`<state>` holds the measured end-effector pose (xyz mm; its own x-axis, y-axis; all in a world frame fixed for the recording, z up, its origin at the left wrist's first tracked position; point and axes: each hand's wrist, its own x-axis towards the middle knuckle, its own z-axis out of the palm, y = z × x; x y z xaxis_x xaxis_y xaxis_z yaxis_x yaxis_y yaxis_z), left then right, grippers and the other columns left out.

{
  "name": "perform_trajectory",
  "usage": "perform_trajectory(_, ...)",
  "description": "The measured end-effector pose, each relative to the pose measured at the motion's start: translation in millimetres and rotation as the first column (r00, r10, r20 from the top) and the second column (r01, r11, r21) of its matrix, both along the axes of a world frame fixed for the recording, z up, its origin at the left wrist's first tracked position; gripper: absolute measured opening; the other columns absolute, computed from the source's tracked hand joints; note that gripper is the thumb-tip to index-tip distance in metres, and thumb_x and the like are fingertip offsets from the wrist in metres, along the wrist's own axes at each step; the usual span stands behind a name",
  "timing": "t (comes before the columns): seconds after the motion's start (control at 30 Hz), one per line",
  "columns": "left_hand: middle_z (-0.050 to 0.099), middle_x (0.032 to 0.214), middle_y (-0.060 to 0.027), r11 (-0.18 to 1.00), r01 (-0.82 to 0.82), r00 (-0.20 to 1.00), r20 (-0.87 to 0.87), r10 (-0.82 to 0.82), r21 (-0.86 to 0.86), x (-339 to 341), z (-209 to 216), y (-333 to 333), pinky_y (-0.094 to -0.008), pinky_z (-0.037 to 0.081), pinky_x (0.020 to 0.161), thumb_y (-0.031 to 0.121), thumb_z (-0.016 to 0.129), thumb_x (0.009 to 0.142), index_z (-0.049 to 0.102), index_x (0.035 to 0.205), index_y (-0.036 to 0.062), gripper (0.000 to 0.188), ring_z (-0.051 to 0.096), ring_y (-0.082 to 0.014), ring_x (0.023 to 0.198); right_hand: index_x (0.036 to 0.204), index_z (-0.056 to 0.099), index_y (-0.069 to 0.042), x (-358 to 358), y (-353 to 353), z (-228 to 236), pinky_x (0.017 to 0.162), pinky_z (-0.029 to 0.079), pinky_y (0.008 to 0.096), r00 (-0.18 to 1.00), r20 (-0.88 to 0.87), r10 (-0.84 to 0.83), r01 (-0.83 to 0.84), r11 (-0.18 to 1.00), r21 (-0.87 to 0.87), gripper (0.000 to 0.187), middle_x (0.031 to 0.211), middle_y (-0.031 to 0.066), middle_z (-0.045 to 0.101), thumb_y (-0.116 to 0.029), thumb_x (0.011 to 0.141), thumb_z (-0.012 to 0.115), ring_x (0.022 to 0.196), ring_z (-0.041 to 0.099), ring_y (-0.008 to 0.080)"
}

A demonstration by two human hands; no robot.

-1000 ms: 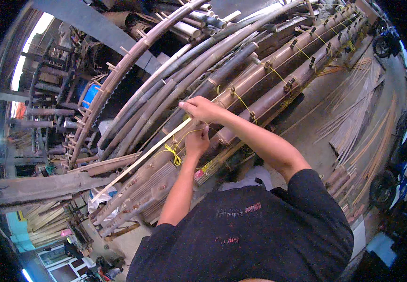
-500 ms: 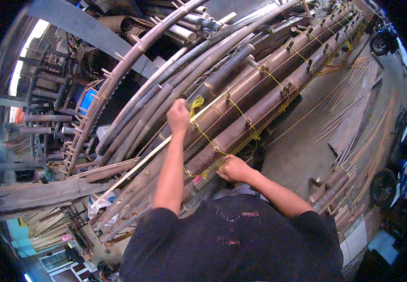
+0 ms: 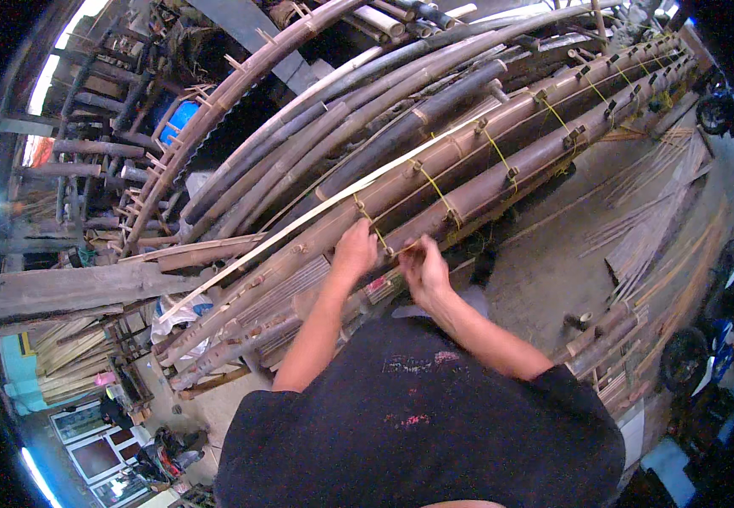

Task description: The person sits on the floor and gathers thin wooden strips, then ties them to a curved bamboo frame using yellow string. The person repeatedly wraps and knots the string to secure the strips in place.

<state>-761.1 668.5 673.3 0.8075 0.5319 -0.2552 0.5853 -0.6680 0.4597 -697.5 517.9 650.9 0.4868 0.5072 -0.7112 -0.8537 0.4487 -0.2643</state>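
Observation:
Two long brown bamboo poles, the far pole (image 3: 401,180) and the near pole (image 3: 491,179), lie side by side on a slant. Yellow cord (image 3: 370,217) crosses between them at short dark pegs. My left hand (image 3: 356,249) is closed at this cord, over the gap between the poles; what its fingers hold is hidden. Beside it, my right hand (image 3: 428,273) pinches the yellow cord close to a peg on the near pole. Its fingertips are bent inward and partly hide one another. A pale split strip (image 3: 286,230) lies along the far pole.
More bamboo poles (image 3: 358,108) are stacked beyond. A curved pole with rungs (image 3: 214,113) rises at the left, near a wooden beam (image 3: 79,294). Thin strips (image 3: 638,203) cover the floor at right, beside a motorbike wheel (image 3: 683,357). A white sack (image 3: 185,313) sits lower left.
My left hand has come down from its raised place by the loose cord, toward the near pole. My right hand has moved up to the peg, opening from a fist into a pinch.

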Motion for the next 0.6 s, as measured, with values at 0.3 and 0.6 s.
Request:
perform_trajectory(0.3, 0.061, 0.106, -0.0275, 0.999, 0.03, 0.929, 0.367, -0.044, 0.043, -10, -35, 21, -0.0464, 0.048, 0.083, 0.028, 0.049, 0.096, 0.055, 0.12, 0.0025, 0.036, 0.059, -0.0444, 0.096, 0.115, 0.068, -0.019, 59, 138, 51, 0.098, 0.029, 0.0676, -0.7, 0.164, 0.695, 0.333, 0.52, -0.786, 0.045, 0.111, 0.0194, 0.065, -0.05, 0.096, 0.041, 0.102, 0.062, 0.0352)
perform_trajectory(0.6, 0.061, 0.077, -0.0239, 0.981, -0.04, 0.893, 0.434, 0.121, -0.191, -14, -36, 19, -0.0405, 0.046, 0.062, 0.028, 0.05, 0.097, 0.064, 0.094, -0.0001, 0.032, 0.063, -0.0361, 0.07, 0.085, 0.064, 0.004, 23, 0, 92, 0.072, 0.048, 0.0422, -0.654, 0.587, 0.476, -0.548, 0.236, -0.802, 0.04, 0.081, 0.0236, 0.064, -0.032, 0.096, 0.053, 0.07, 0.059, 0.0318)
